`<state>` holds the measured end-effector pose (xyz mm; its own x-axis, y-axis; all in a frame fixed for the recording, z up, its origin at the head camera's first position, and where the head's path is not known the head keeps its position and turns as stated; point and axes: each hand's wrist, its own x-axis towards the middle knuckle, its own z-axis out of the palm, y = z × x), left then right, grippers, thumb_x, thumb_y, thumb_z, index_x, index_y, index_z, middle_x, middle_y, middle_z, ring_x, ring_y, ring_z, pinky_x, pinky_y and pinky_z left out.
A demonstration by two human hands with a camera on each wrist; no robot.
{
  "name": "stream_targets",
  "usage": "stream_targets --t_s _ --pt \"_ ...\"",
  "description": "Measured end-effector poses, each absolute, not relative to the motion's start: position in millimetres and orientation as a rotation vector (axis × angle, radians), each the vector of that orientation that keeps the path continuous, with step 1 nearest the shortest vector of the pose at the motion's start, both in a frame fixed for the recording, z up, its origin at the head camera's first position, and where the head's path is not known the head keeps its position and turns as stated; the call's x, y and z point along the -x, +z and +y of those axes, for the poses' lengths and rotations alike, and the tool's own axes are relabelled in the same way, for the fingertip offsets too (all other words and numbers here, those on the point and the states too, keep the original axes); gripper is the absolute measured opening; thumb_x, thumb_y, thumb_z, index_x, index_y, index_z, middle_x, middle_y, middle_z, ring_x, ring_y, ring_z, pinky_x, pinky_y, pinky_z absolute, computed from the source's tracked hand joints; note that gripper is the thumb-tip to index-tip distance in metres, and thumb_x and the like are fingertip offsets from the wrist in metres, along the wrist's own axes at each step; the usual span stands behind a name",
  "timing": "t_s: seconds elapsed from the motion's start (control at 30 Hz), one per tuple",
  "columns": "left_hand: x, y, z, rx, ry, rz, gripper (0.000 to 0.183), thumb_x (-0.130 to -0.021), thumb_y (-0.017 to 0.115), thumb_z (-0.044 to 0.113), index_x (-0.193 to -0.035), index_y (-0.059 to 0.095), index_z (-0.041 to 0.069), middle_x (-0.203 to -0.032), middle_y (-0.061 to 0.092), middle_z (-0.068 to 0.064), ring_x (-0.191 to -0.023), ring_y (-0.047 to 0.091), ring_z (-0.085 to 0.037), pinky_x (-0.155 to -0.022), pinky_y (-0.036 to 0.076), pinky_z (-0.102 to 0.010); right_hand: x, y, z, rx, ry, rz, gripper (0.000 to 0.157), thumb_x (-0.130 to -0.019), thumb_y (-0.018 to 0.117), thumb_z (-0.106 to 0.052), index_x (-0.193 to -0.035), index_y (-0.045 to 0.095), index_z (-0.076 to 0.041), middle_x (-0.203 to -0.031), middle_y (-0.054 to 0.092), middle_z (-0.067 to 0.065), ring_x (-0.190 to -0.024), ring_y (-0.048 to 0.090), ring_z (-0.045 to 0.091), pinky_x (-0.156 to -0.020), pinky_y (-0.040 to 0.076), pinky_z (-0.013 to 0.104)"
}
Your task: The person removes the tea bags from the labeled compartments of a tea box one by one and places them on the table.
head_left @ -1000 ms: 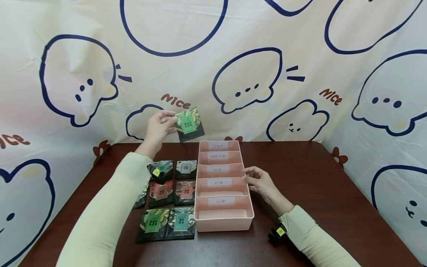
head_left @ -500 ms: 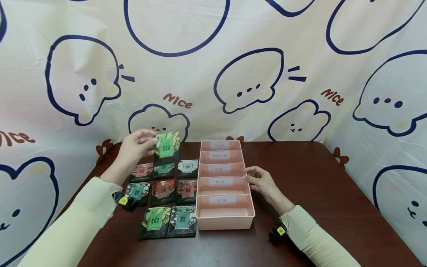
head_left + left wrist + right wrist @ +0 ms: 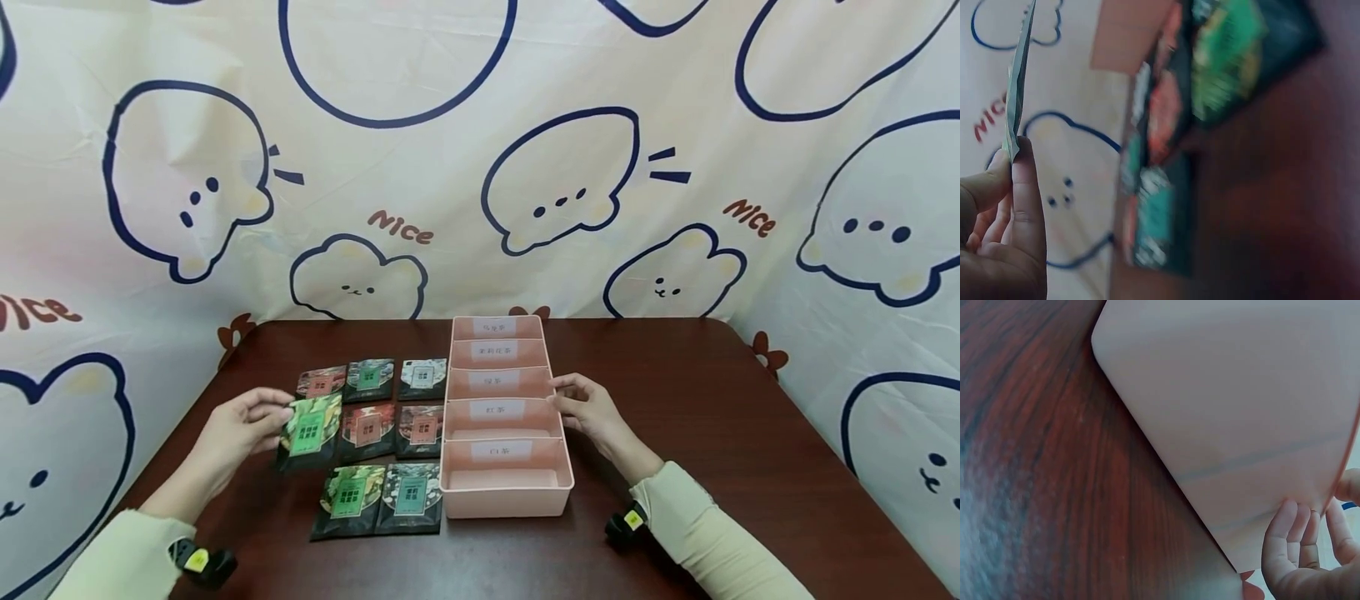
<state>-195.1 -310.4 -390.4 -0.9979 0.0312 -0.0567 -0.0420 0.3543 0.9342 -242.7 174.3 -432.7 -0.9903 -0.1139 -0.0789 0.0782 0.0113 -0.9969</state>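
My left hand (image 3: 243,429) pinches a green tea sachet (image 3: 309,429) by its edge, between thumb and fingers. In the left wrist view that sachet (image 3: 1018,87) shows edge-on and upright. It overlaps the left end of the middle row in the head view, hiding a teal sachet (image 3: 1157,215) that the left wrist view shows. A pink divided box (image 3: 506,502) stands right of the sachets, its compartments labelled. My right hand (image 3: 596,417) grips the box's right rim; in the right wrist view its fingers (image 3: 1279,534) lie against the outer wall.
Rows of dark tea sachets lie left of the box: a red one (image 3: 367,429), a white one (image 3: 422,379), a green one (image 3: 347,500) and several others. The brown table (image 3: 720,433) ends at a cartoon-printed cloth (image 3: 450,183) behind.
My left hand has brought the green sachet from up beside the box's far end down and left to the middle row. My right hand has stayed at the box.
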Motion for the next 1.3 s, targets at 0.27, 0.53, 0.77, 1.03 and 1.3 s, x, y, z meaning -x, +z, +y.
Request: stream_targets --t_s 0.27,0.53,0.77,1.03,1.3 --pt "180.4 -416.6 -339.8 0.204 1.613 2.515 0.021 -0.097 0.061 0.02 -0.114 0.059 0.009 -0.085 0.067 0.017 -0.076 0.062 -0.003 -0.068 0.056 -0.025 240.8 -432.3 175.9 0.01 -2.081 2.158 0.035 -0.088 0.067 -0.004 -0.12 0.056 0.003 -0.089 0.058 -0.001 -0.08 0.062 0.009 -0.071 0.056 0.026" --pt "176.7 -431.3 -349.7 0.254 1.496 2.507 0.018 -0.096 0.061 0.013 -0.11 0.059 0.002 -0.084 0.068 0.009 -0.072 0.061 -0.009 -0.065 0.056 -0.029 240.6 -432.5 175.8 0.028 -2.091 2.15 0.035 -0.088 0.067 -0.004 -0.12 0.055 0.004 -0.089 0.057 -0.002 -0.079 0.061 0.008 -0.07 0.055 0.025" --pt "179.3 -435.5 -346.3 0.254 1.375 2.544 0.019 -0.095 0.062 0.012 -0.108 0.06 -0.002 -0.085 0.069 0.002 -0.077 0.061 -0.012 -0.064 0.055 -0.033 242.0 -432.8 176.5 0.011 -2.09 2.149 0.033 -0.087 0.067 -0.003 -0.118 0.057 0.002 -0.088 0.058 -0.002 -0.079 0.062 0.009 -0.07 0.056 0.026" --pt "178.9 -438.8 -341.0 0.251 1.335 2.545 0.021 -0.093 0.064 0.008 -0.109 0.061 -0.005 -0.082 0.069 0.0 -0.077 0.062 -0.013 -0.065 0.056 -0.035 243.2 -433.2 175.6 0.007 -2.107 2.133 0.031 -0.087 0.067 -0.002 -0.116 0.058 0.002 -0.086 0.057 -0.002 -0.078 0.061 0.008 -0.071 0.056 0.026" --pt "179.1 -436.9 -338.9 0.215 1.266 2.579 0.04 -0.084 0.077 0.017 -0.112 0.062 -0.007 -0.087 0.069 -0.002 -0.077 0.065 -0.015 -0.068 0.058 -0.039 244.0 -433.4 174.7 0.032 -2.128 2.11 0.036 -0.087 0.067 -0.001 -0.12 0.055 0.006 -0.086 0.057 -0.001 -0.079 0.062 0.008 -0.07 0.056 0.027"
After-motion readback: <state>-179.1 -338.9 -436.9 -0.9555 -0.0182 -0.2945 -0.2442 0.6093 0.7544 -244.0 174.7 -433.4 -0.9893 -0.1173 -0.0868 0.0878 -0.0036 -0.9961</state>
